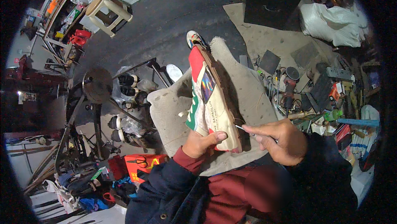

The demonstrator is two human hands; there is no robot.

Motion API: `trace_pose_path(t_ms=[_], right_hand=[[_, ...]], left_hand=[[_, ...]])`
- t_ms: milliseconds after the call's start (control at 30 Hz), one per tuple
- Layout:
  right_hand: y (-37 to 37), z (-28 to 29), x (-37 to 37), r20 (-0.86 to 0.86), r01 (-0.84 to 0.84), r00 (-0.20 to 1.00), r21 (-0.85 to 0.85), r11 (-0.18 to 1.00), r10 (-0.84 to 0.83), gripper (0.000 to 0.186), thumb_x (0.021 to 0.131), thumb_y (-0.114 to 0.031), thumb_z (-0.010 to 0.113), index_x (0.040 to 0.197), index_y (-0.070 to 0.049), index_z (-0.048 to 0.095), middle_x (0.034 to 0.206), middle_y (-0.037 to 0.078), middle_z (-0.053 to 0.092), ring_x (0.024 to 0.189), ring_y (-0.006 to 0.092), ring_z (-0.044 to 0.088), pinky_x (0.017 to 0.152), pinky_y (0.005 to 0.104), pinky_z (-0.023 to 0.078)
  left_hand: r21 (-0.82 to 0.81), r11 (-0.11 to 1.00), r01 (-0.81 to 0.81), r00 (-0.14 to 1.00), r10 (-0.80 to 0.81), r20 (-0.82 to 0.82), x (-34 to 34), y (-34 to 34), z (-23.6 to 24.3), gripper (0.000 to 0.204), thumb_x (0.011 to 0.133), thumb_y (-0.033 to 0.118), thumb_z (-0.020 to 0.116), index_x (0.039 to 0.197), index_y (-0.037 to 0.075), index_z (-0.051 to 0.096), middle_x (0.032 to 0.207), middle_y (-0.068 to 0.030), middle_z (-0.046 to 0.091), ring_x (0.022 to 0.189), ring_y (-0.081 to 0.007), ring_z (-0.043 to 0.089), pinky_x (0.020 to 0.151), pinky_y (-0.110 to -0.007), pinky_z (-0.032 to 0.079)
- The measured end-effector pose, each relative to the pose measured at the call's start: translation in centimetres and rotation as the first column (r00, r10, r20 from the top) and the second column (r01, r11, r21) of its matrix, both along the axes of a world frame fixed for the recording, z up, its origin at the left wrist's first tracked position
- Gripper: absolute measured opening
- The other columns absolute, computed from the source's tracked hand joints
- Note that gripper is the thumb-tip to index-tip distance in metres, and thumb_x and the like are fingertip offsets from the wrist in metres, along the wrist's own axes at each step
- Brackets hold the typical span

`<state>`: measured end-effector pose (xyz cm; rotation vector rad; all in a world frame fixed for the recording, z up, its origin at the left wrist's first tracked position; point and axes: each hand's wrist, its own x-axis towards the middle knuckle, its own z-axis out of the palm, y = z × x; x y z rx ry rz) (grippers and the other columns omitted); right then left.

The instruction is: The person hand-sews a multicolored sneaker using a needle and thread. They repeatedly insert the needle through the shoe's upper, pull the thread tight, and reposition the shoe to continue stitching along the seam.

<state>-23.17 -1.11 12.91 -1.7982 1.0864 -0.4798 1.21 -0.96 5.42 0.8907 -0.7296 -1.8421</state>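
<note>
A cream, red and green sneaker (219, 110) lies tilted on its side over a grey cloth (256, 96) on my lap, its brown sole edge turned to the right. My left hand (200, 144) is closed on the shoe's near end, thumb pressed on the cream sidewall. In the pinched fingers of my right hand (283, 139) is a thin metal awl (240, 127), its tip at the sole edge near that end. A fine thread curves beside the sole; where it enters the shoe I cannot make out.
An iron stand machine (97, 87) with a round plate rises on the left, shoes in plastic near it. A beige stool (109, 13) and a dark green box (271, 3) stand farther off. Tools, including an angle grinder (289, 87), crowd the right; a red box (144, 164) lies lower left.
</note>
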Motion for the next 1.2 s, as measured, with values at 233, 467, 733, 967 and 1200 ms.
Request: trace_pose_path(t_ms=[233, 467, 733, 967, 1200], right_hand=[[-5.6, 1.4, -0.5, 0.038, -0.227, 0.972, 0.43, 0.874, 0.234, 0.03, 0.095, -0.009, 0.058, 0.123, -0.004, 0.068, 0.068, 0.006, 0.064, 0.064, 0.01, 0.06, 0.063, 0.0273, 0.048], [-8.3, 2.0, 2.5, -0.043, -0.275, 0.946, 0.423, 0.863, 0.322, 0.026, 0.093, -0.008, 0.063, 0.117, -0.004, 0.071, 0.078, 0.014, 0.07, 0.068, 0.0171, 0.066, 0.066, 0.0303, 0.05], [-8.8, 0.8, 3.7, -0.023, -0.346, 0.932, 0.235, 0.908, 0.361, 0.034, 0.088, -0.006, 0.062, 0.12, -0.012, 0.068, 0.085, 0.021, 0.068, 0.076, 0.0391, 0.067, 0.066, 0.0452, 0.053], [-8.5, 1.1, 4.5, -0.183, -0.369, 0.883, 0.297, 0.881, 0.432, 0.043, 0.087, 0.002, 0.058, 0.126, -0.012, 0.066, 0.095, 0.017, 0.072, 0.08, 0.035, 0.07, 0.07, 0.0385, 0.056], [-8.7, 1.1, 6.3, -0.219, -0.323, 0.895, 0.281, 0.904, 0.388, 0.028, 0.092, -0.009, 0.063, 0.119, -0.01, 0.07, 0.096, 0.018, 0.072, 0.083, 0.0342, 0.071, 0.073, 0.0361, 0.055]], left_hand=[[-0.074, 0.988, 0.133, 0.984, -0.123, 0.125, 1.5, -1.6, 0.3, 0.089, 0.074, 0.012, 0.084, 0.147, 0.005, 0.033, 0.125, -0.0094, 0.058, 0.115, -0.0224, 0.058, 0.1, -0.036, 0.046], [-0.023, 0.976, 0.216, 0.973, -0.213, 0.087, 3.3, -2.1, -1.1, 0.092, 0.075, 0.009, 0.084, 0.149, 0.004, 0.029, 0.131, -0.009, 0.055, 0.119, -0.0218, 0.054, 0.104, -0.037, 0.043], [-0.085, 0.965, 0.247, 0.949, -0.224, 0.223, 4.3, -3.2, -1.5, 0.096, 0.074, 0.006, 0.082, 0.151, 0.002, 0.026, 0.145, -0.0113, 0.045, 0.133, -0.0246, 0.041, 0.113, -0.036, 0.031], [-0.175, 0.939, 0.297, 0.936, -0.249, 0.25, 4.9, -3.6, -1.9, 0.076, 0.081, -0.004, 0.072, 0.146, 0.003, 0.033, 0.116, -0.0077, 0.059, 0.082, -0.0141, 0.059, 0.064, -0.027, 0.053], [-0.136, 0.951, 0.278, 0.948, -0.249, 0.199, 5.2, -3.2, -2.2, 0.083, 0.078, -0.003, 0.079, 0.147, 0.004, 0.033, 0.131, -0.0088, 0.054, 0.115, -0.0216, 0.056, 0.097, -0.036, 0.048]])
